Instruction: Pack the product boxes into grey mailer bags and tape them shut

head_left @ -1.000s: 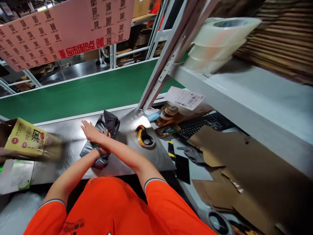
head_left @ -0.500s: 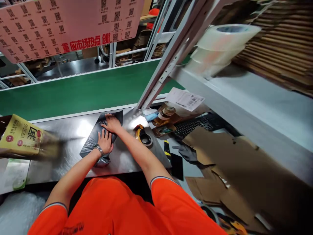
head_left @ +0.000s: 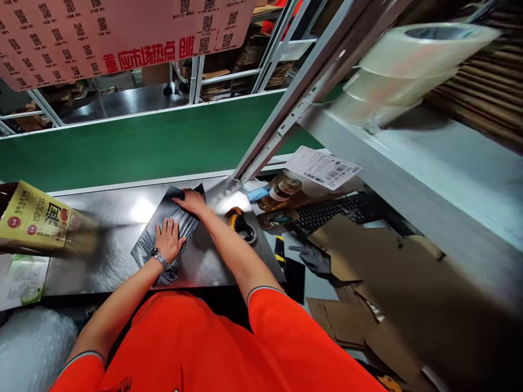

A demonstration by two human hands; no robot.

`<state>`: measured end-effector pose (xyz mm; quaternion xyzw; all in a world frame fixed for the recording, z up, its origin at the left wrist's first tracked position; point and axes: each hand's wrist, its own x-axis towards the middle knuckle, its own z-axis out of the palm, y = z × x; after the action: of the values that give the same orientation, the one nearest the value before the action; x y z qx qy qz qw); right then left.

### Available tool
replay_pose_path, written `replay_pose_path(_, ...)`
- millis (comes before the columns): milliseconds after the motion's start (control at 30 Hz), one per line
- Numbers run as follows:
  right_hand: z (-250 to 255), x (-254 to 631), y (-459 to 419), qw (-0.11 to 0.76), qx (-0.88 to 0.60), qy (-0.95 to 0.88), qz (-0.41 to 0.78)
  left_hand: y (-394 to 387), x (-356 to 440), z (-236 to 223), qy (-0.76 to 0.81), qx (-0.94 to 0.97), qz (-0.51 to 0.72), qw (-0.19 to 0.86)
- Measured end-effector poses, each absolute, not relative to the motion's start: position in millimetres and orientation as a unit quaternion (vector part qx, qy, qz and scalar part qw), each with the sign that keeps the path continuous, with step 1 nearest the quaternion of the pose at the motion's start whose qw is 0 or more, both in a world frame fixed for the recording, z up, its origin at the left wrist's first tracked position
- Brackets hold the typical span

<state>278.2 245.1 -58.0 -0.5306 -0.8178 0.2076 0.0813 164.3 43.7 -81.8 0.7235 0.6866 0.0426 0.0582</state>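
The dark bag (head_left: 147, 239) is slanted lengthwise toward far right — its middle covered by the open left hand (head_left: 168, 242), its far end by the right hand (head_left: 193, 201), grip unclear.

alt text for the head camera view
A person's left hand, with a wristwatch, and right hand lie on a dark plastic bag on a metal table; a tape dispenser sits right, a yellow packet left, a green belt beyond.

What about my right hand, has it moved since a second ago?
Yes, your right hand has shifted rightward, closer to the foot of the metal post.
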Motion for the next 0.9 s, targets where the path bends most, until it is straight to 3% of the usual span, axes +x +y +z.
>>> replay_pose_path(467, -51.4, 281.9, 276.5, -0.004, -0.467, -0.843, 0.268, -36.2, 178.8, -71.9, 0.796, 0.604, 0.031, 0.033)
replay_pose_path(633, -52.3, 289.6, 266.3, 0.038, -0.444, -0.861, 0.246, -57.2, 186.5, -79.8, 0.790, 0.611, 0.050, 0.007)
replay_pose_path(900, -68.5, 303.6, 234.3, 0.090, -0.516, -0.819, 0.235, -57.4, 158.7, -80.4, 0.754, 0.657, -0.020, 0.016)
